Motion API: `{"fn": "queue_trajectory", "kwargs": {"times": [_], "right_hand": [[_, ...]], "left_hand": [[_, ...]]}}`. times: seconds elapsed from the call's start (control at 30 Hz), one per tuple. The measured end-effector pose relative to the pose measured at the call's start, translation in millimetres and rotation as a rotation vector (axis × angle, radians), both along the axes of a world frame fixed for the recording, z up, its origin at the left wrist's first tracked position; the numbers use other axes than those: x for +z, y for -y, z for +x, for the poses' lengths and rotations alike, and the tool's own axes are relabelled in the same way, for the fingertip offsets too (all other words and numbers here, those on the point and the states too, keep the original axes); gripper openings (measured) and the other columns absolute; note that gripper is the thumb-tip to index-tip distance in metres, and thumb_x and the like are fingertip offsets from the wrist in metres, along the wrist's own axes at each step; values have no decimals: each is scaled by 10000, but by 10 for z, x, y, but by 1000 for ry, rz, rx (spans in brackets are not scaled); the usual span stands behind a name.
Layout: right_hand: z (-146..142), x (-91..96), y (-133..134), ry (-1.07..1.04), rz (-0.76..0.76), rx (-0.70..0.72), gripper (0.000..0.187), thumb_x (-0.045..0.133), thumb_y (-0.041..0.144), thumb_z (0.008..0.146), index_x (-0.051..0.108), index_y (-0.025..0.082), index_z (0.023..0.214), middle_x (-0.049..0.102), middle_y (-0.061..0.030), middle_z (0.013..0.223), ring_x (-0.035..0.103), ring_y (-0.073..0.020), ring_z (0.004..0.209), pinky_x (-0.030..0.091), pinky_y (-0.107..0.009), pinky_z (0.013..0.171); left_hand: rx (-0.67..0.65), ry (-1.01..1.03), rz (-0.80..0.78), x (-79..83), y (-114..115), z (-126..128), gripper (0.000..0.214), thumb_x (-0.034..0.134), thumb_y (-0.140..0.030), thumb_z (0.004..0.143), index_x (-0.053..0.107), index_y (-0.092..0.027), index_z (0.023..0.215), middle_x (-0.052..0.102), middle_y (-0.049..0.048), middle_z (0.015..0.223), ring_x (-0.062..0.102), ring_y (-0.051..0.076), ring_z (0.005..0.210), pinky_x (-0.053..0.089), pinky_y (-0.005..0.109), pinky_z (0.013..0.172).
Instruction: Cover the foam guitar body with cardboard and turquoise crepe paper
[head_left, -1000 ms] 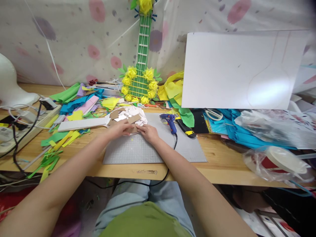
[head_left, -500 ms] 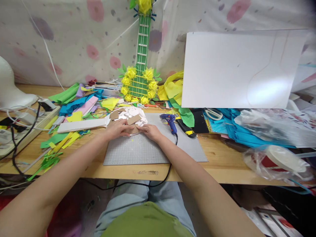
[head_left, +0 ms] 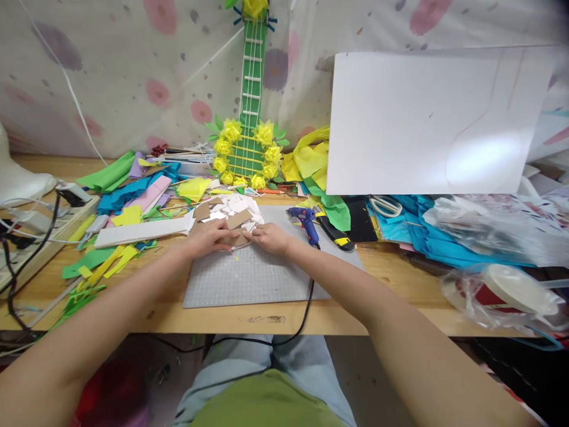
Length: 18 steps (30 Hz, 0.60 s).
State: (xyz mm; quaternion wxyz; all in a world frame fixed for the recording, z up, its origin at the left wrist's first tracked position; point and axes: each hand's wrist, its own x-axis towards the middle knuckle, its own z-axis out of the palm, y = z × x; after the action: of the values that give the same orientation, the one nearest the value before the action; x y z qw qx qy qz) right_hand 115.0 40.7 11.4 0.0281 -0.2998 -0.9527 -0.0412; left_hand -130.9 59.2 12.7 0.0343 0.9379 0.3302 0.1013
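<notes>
A heap of white pieces [head_left: 242, 204] and brown cardboard scraps [head_left: 239, 219] covers a flat form at the back of the grey cutting mat [head_left: 249, 281]. From its left side extends a long white strip [head_left: 142, 232]. At the heap's near edge, my left hand [head_left: 211, 238] has bent fingers closed on a brown cardboard piece [head_left: 241, 241]. My right hand [head_left: 270, 238] pinches the right side of that same piece, its fingertips close to the left ones. Just right of my right hand, a blue glue gun [head_left: 304, 219] lies on the mat.
A utility knife [head_left: 335, 232] lies right of the glue gun, whose black cord [head_left: 306, 308] runs over the table edge. Behind stands a green paper guitar [head_left: 251, 118] with yellow flowers. A white board [head_left: 427, 118] leans at right. Paper scraps and a power strip [head_left: 53, 237] occupy the left.
The camera view has shifted slightly. Both hands stay at the heap's near edge, with the right fingertips a little nearer the left ones.
</notes>
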Motion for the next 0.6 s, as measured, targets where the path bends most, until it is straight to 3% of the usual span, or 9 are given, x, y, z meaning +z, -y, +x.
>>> {"fn": "queue_trajectory", "kwargs": {"times": [0.27, 0.5, 0.6], "right_hand": [[4, -9, -15, 19, 4, -6, 374, 377, 176, 927, 502, 141, 1277, 658, -107, 946, 573, -188, 911, 408, -292, 733], [39, -42, 125, -91, -13, -167, 372, 386, 227, 938, 495, 223, 1294, 663, -80, 969, 587, -159, 903, 393, -253, 718], [126, -62, 213, -162, -8, -234, 364, 385, 255, 945, 511, 230, 1285, 664, -81, 938, 587, -152, 885, 377, -241, 696]], "left_hand": [[54, -32, -48, 33, 22, 20, 403, 604, -485, 760, 631, -289, 1111, 539, 47, 915, 508, 165, 813, 381, 258, 704], [35, 48, -132, 191, 153, 129, 344, 542, -412, 807, 622, -252, 1100, 568, 31, 896, 533, 141, 770, 404, 242, 698], [129, 150, -118, 214, 209, 201, 303, 488, -359, 841, 632, -217, 1067, 588, 36, 902, 536, 133, 746, 408, 242, 684]]}}
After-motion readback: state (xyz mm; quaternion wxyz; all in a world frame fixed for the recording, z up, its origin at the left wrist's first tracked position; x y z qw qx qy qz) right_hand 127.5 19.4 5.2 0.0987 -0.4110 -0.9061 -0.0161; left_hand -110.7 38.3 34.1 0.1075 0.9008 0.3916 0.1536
